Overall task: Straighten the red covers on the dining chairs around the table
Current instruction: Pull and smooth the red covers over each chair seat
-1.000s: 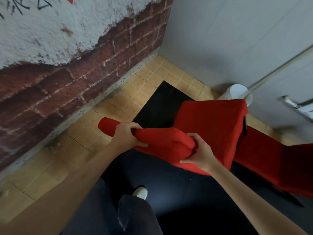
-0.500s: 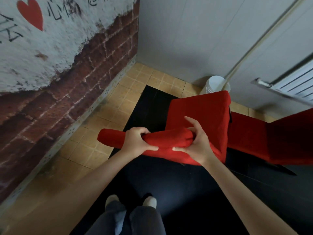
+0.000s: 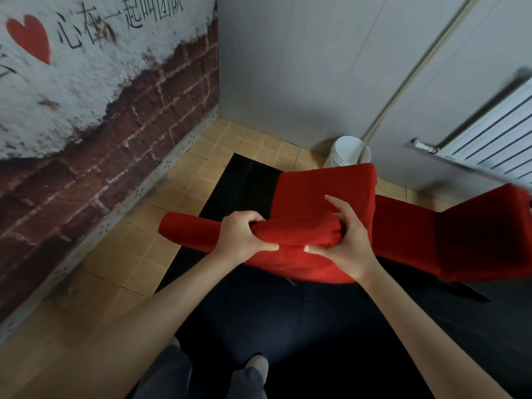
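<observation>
Both hands grip the red cover (image 3: 299, 231) bunched atop the chair's back. The left hand (image 3: 240, 240) curls its fingers round the fold; the right hand (image 3: 349, 243), beside it, pinches the fabric.

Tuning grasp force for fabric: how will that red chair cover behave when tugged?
Probably floppy: the red cover bunches into a roll where the left hand grips it. Likely light and not slippery, since the right hand holds it with a thumb-and-finger pinch.

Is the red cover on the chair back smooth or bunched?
Bunched: the red cover forms a thick fold between the left hand and right hand.
</observation>
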`<action>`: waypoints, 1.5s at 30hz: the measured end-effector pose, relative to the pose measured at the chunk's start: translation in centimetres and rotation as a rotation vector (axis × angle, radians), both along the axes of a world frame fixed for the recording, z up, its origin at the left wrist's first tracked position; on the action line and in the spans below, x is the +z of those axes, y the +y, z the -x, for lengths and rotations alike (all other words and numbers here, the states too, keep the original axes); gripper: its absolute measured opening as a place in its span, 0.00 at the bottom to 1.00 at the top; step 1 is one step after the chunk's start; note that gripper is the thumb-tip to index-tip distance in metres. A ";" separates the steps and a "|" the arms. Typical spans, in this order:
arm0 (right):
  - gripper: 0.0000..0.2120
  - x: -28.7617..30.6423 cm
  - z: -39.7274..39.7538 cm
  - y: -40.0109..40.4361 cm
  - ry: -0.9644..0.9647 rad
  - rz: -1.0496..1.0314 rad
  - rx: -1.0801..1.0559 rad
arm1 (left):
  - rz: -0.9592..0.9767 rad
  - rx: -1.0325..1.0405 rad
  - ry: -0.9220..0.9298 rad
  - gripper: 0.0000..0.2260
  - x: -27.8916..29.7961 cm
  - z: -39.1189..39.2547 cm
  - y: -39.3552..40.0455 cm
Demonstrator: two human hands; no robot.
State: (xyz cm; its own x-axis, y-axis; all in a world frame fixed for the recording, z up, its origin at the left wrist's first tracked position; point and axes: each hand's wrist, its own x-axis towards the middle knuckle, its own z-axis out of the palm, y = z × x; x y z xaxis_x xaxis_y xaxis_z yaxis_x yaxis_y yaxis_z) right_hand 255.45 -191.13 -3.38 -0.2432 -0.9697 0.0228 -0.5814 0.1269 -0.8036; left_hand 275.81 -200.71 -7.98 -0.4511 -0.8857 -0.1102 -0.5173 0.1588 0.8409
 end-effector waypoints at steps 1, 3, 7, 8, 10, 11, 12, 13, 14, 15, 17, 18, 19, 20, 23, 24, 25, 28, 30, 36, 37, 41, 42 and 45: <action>0.49 0.4 0.6 0.5 0.026 0.024 0.007 | 0.014 0.001 -0.003 0.18 0.2 0.9 0.5; 0.48 1.1 1.5 1.4 0.056 0.065 0.016 | 0.046 0.002 -0.002 0.19 0.8 2.7 1.6; 0.42 1.9 4.2 2.9 0.143 0.093 0.009 | 0.077 -0.083 0.006 0.21 1.7 6.0 3.2; 0.41 1.9 5.2 3.3 0.143 0.096 -0.012 | 0.059 -0.153 0.003 0.23 2.0 6.5 3.2; 0.41 2.0 7.0 4.3 0.118 0.086 -0.048 | 0.066 -0.289 -0.045 0.28 2.1 6.6 3.1; 0.41 2.0 7.8 4.8 0.103 0.081 -0.061 | 0.113 -0.317 -0.089 0.30 1.9 6.3 3.0; 0.41 2.0 8.6 5.2 0.098 0.078 -0.075 | 0.168 -0.309 -0.128 0.31 1.4 5.8 2.8; 0.41 2.1 9.3 5.6 0.103 0.078 -0.088 | 0.207 -0.272 -0.158 0.32 1.0 5.3 2.7; 0.42 2.3 9.8 6.0 0.115 0.075 -0.098 | 0.226 -0.225 -0.182 0.33 0.7 4.8 2.6; 0.42 2.5 10.3 6.4 0.132 0.071 -0.097 | 0.232 -0.185 -0.214 0.34 0.6 4.6 2.6; 0.44 3.0 11.2 6.9 0.206 0.052 -0.076 | 0.234 -0.159 -0.294 0.37 0.5 5.1 2.4; 0.45 3.2 11.5 7.1 0.272 0.041 -0.060 | 0.236 -0.164 -0.323 0.38 0.5 5.5 2.3; 0.47 3.4 11.6 7.3 0.350 0.030 -0.044 | 0.246 -0.170 -0.341 0.40 0.6 6.0 2.2; 0.48 3.7 11.6 7.4 0.437 0.018 -0.033 | 0.261 -0.174 -0.348 0.40 0.7 6.4 2.1; 0.48 4.0 11.5 7.6 0.687 0.035 -0.033 | 0.319 -0.188 -0.370 0.42 0.9 7.4 1.5; 0.48 3.9 11.6 7.7 0.733 0.057 -0.042 | 0.335 -0.201 -0.384 0.42 1.1 7.8 1.1; 0.47 3.9 11.7 7.7 0.744 0.076 -0.061 | 0.345 -0.219 -0.397 0.41 1.4 8.2 0.8; 0.46 3.7 12.2 8.0 0.702 0.105 -0.124 | 0.381 -0.275 -0.424 0.37 2.5 9.4 -0.3; 0.45 3.3 12.6 8.5 0.677 0.133 -0.154 | 0.422 -0.306 -0.435 0.35 3.0 10.2 -0.8; 0.46 2.1 13.0 10.7 0.565 0.183 -0.252 | 0.501 -0.409 -0.482 0.36 3.9 12.4 -1.2; 0.46 1.9 12.9 11.0 0.556 0.182 -0.267 | 0.507 -0.420 -0.492 0.37 4.0 12.6 -1.1; 0.45 1.5 12.7 11.4 0.515 0.182 -0.308 | 0.491 -0.436 -0.509 0.36 4.5 12.6 -0.9; 0.45 1.4 12.7 11.5 0.505 0.175 -0.316 | 0.489 -0.441 -0.507 0.36 4.5 12.5 -0.7; 0.45 1.3 12.4 12.1 0.470 0.174 -0.309 | 0.498 -0.458 -0.516 0.37 4.4 11.8 0.2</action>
State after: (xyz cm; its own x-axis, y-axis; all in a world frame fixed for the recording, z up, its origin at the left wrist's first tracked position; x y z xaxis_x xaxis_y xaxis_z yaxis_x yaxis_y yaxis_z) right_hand 243.03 -179.05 -2.07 -0.4390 -0.8277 0.3495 -0.8376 0.2363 -0.4925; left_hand 263.99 -200.47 -3.63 -0.7771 -0.6277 -0.0464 -0.6111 0.7348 0.2942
